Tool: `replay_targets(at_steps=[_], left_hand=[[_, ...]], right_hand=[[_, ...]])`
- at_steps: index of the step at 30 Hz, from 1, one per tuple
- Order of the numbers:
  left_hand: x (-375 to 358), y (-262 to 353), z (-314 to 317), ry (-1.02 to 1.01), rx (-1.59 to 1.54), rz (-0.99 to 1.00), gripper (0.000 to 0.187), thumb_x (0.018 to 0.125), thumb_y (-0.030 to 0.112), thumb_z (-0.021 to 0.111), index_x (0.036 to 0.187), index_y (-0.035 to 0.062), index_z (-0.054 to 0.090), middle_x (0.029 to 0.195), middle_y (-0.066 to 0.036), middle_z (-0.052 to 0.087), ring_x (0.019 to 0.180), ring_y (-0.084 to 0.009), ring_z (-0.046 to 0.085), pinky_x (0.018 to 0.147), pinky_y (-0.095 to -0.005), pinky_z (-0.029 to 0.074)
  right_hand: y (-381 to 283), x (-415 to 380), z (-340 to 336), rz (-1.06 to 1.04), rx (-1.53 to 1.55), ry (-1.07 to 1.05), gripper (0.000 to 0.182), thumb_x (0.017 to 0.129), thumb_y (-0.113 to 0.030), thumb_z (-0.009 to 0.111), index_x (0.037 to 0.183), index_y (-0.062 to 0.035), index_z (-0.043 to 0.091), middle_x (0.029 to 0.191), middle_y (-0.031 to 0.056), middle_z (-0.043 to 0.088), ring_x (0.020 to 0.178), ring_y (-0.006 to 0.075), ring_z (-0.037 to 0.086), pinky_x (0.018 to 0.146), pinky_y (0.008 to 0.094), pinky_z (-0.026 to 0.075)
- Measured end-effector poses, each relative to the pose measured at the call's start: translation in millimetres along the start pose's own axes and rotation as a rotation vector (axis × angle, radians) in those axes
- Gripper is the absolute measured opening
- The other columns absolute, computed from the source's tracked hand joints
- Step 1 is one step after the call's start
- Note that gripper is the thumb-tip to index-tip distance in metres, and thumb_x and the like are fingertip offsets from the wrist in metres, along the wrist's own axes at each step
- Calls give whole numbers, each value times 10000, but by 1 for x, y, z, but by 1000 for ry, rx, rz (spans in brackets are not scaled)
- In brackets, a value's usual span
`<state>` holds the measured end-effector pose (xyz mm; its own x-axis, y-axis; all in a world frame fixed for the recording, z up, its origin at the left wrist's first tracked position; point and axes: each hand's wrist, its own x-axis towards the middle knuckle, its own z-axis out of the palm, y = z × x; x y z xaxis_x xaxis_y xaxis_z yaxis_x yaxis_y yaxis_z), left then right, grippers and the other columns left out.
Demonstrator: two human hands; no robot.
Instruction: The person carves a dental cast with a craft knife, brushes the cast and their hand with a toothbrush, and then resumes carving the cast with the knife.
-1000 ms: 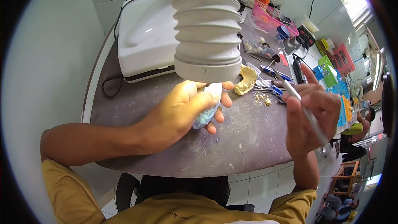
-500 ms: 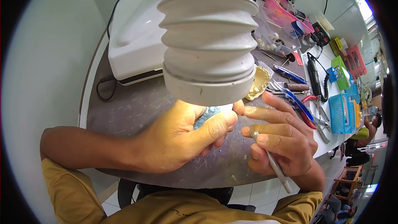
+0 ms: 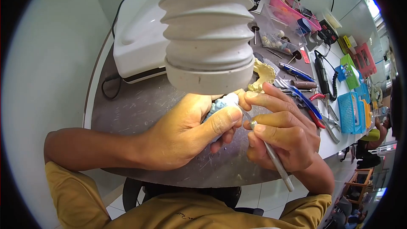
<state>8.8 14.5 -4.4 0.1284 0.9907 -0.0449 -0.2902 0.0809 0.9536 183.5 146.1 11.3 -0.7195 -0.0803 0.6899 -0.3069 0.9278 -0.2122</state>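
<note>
My left hand (image 3: 180, 129) is closed around a small pale blue dental cast (image 3: 216, 106) with a bright white part at its right end. The thumb lies across its near side, and the palm hides much of it. My right hand (image 3: 286, 133) grips a slim metal-handled carving knife (image 3: 276, 163) like a pen. The knife's thin tip points up and left, right at the white end of the cast by my left thumb. Fingertips of my right hand rest close to that end. A cream dental cast (image 3: 264, 77) lies just beyond my right hand.
A ribbed white hose (image 3: 207, 38) hangs low above my hands. At the left back stands a white machine casing (image 3: 140, 38). To the right lie pliers (image 3: 328, 127), a blue pen (image 3: 296, 73), a black handpiece (image 3: 321, 70) and a blue basket (image 3: 348, 112).
Both hands have shifted slightly, and the knife's tip has come to the cast's white end. More of the blue cast shows below the hose.
</note>
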Motion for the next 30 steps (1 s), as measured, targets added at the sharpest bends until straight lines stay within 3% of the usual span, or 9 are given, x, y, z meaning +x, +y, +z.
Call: replay_targets(at_steps=[2,8,12,14,30], left_hand=[[0,0,1,-1,-2,-1,325,1051,329,456,1212,47,454,953,-47,552,817,-90,523,641,-230,462],[0,2,3,11,10,11,317,1051,329,453,1202,51,457,955,-46,551,813,-87,523,647,-229,463],[-2,-1,4,39,4,7,300,1047,318,467,1187,53,462,952,-45,554,801,-82,519,643,-223,458],[-2,-1,4,57,19,11,295,1045,314,474,1182,53,464,946,-45,556,793,-79,518,641,-222,455],[-5,-1,9,98,95,3,269,1047,302,457,1168,62,473,913,-23,546,763,-63,495,615,-197,415]], right_hand=[[-2,0,3,41,10,77,226,723,23,765,883,-32,615,823,99,683,962,327,711,938,512,551],[0,0,6,31,-5,91,237,713,18,775,882,-29,615,807,97,678,942,323,714,926,508,559],[0,1,6,1,-29,78,220,715,29,767,866,-18,613,782,100,664,915,322,717,898,505,573],[1,0,7,-57,-72,33,183,814,-2,696,924,2,550,752,144,655,887,377,724,877,551,572],[0,-1,3,-54,-38,-1,177,825,1,685,954,6,565,759,146,648,876,371,724,852,541,589]])
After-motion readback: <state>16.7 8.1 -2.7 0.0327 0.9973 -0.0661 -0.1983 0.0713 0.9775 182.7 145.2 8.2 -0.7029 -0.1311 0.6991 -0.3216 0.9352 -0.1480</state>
